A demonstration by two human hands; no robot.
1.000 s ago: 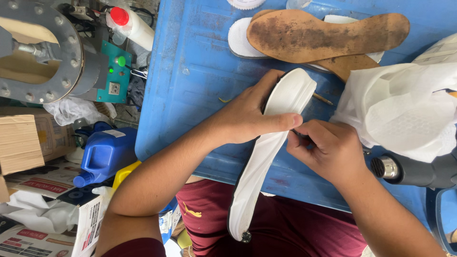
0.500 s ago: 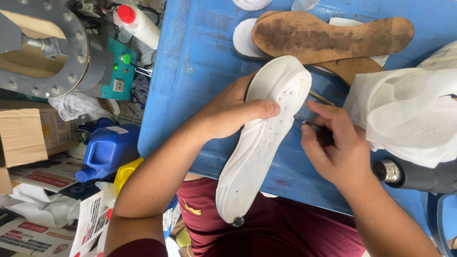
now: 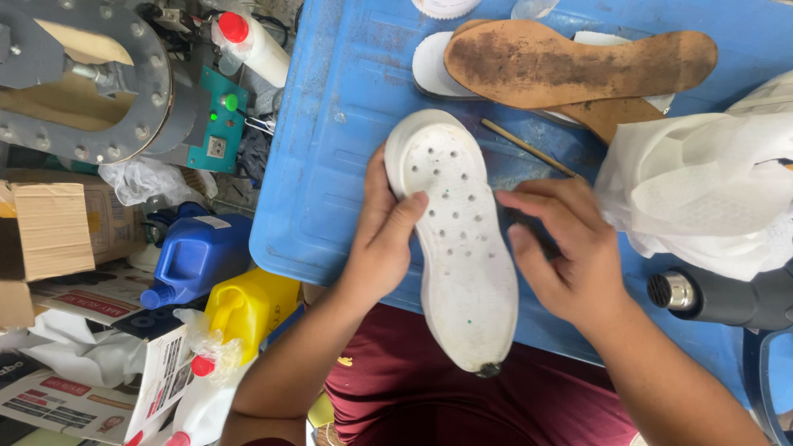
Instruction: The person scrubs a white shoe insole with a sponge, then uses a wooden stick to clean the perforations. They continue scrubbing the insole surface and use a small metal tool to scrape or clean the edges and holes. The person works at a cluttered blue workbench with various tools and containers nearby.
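A white shoe sole (image 3: 458, 239) with several small holes faces up over the edge of the blue table (image 3: 347, 124). My left hand (image 3: 380, 239) grips its left edge, thumb laid across the upper part. My right hand (image 3: 570, 256) rests beside the sole's right edge, fingers curled around a small dark tool that is mostly hidden. A dark spot sits at the sole's near tip.
A brown worn insole (image 3: 578, 62) lies on white soles at the table's back, with a thin stick (image 3: 529, 149) nearby. White fabric (image 3: 702, 190) and a black heat gun (image 3: 727, 297) sit right. Left of the table: blue jug (image 3: 198, 256), yellow jug (image 3: 248, 310), grey machine (image 3: 91, 83).
The sole has turned from edge-on to flat, so its holed face now shows. My right hand has shifted from the sole's edge to its right side.
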